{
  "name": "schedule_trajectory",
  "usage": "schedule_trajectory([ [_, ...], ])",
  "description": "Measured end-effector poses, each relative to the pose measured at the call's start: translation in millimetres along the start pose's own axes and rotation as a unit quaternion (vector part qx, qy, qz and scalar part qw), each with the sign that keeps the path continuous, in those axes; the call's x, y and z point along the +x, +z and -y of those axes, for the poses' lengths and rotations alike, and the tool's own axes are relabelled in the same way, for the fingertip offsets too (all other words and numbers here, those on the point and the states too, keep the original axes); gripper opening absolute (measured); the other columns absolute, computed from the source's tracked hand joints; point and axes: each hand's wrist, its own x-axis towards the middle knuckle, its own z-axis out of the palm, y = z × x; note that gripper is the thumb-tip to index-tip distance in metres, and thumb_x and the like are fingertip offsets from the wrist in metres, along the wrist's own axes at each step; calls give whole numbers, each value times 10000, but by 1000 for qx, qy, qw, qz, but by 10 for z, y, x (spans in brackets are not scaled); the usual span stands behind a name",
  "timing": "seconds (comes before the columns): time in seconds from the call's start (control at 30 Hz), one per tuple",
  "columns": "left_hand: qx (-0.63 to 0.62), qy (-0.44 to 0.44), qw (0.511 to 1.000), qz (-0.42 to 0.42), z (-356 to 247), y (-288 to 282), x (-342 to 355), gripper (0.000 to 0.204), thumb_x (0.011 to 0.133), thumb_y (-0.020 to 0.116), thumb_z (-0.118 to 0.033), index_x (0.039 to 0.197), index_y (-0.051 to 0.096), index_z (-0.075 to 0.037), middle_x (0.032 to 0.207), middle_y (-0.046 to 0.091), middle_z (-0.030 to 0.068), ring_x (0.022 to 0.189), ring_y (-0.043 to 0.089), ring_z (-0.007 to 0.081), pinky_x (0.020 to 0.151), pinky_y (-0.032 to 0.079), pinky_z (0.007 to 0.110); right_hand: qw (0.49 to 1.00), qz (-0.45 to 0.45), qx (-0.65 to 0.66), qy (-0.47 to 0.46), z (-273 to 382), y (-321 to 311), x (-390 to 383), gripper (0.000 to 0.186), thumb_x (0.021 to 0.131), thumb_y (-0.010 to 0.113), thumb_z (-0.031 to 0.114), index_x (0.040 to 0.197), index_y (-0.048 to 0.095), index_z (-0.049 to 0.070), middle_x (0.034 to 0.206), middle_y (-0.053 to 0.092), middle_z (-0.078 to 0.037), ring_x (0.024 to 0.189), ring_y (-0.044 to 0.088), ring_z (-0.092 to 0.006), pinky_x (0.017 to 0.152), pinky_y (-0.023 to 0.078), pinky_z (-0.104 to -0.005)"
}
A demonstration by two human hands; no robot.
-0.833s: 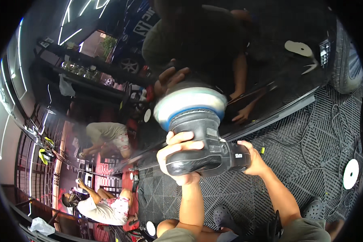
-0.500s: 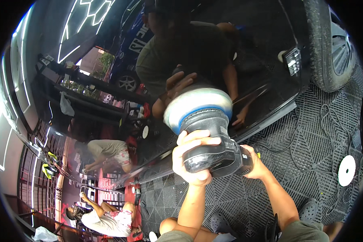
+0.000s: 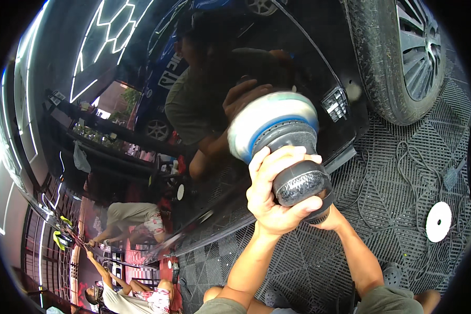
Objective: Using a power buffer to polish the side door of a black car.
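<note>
A black car polisher (image 3: pixel 288 137) presses its round white pad (image 3: pixel 267 118), edged in blue, against the glossy black car panel (image 3: pixel 324 63). My left hand (image 3: pixel 271 201) is closed around the polisher's head, fingers over the top and thumb along the near side. Behind and to the right, my right hand (image 3: pixel 334 217) grips the polisher's rear part. Most of its fingers are hidden by the machine. The panel mirrors my arms and the polisher.
A wheel (image 3: pixel 403 63) stands at the upper right. On the black grid floor (image 3: pixel 382 183) lie a white disc (image 3: pixel 438 222) and a loose cord (image 3: pixel 416 167). At the lower left, another person (image 3: pixel 136 298) reaches toward the car's bodywork.
The polisher has moved right along the panel in both my hands, and its body has turned. The wheel appears larger and further left. The other person's arm now reaches further up.
</note>
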Motion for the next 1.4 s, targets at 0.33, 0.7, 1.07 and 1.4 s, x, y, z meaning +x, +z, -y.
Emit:
schedule_trajectory([
  [0.33,148,-18,986,-73,-24,-684,-486,755,815,443,-760,1011,475,-32,752,696,116,912,646,281,1062,287,449,995,14,-90,-30,118,421,18,970,565,799,4,1376,279,116,1168,587,-135,1100,591,-293,960,451,-373],
  [0.7,69,6,978,-195,136,-1858,-1314,720,769,527,-719,1003,515,-39,797,713,130,937,652,298,1064,272,430,992,72,-71,81,-355,1248,10,1020,520,757,-74,1390,252,91,1239,536,-149,1145,539,-259,986,417,-370],
  [1.07,67,-17,964,-257,114,-2450,-1698,786,784,442,-754,970,538,3,817,709,163,986,650,319,1047,318,446,964,69,-247,-65,-334,1898,138,983,554,799,-31,1366,262,109,913,652,-113,825,661,-295,781,511,-378],
  [1.4,160,-48,943,-287,138,-3098,-2017,831,799,263,-812,960,464,-22,826,684,187,1089,581,334,1070,308,489,977,88,-191,-25,-557,2481,143,922,604,760,-21,1375,284,148,972,672,-141,896,670,-345,806,527,-396],
])
